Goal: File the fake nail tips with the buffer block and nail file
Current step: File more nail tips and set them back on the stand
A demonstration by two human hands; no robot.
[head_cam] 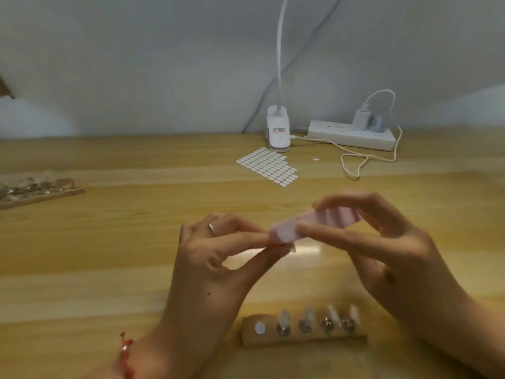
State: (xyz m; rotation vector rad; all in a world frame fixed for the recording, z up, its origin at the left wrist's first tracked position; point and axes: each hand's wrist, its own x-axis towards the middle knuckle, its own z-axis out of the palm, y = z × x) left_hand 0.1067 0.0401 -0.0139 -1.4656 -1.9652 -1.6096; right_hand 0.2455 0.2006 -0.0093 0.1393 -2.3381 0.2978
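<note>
Holding a pink buffer block (314, 221) between thumb and fingers, the right hand (382, 242) keeps it above the worktop (109, 255), with the block's left end touching the fingertips of the left hand (218, 255). The left hand pinches a small clear nail tip (291, 248) just under that end; the picture is blurred there, so the contact is not sure. This hand wears a ring (211, 229) and a red bracelet (127, 354) at the wrist.

Near the person, below both hands, a wooden holder (300, 339) carries a row of metal pegs with more nail tips (332, 313). Farther back lie a sheet of white oval tabs (269, 166), a white clip lamp (278, 129), and a power strip (349, 136) with a charger (361, 119) and a looped cable (355, 165). A tray (38, 188) is at the left edge. The lamp's label has print too small to read.
</note>
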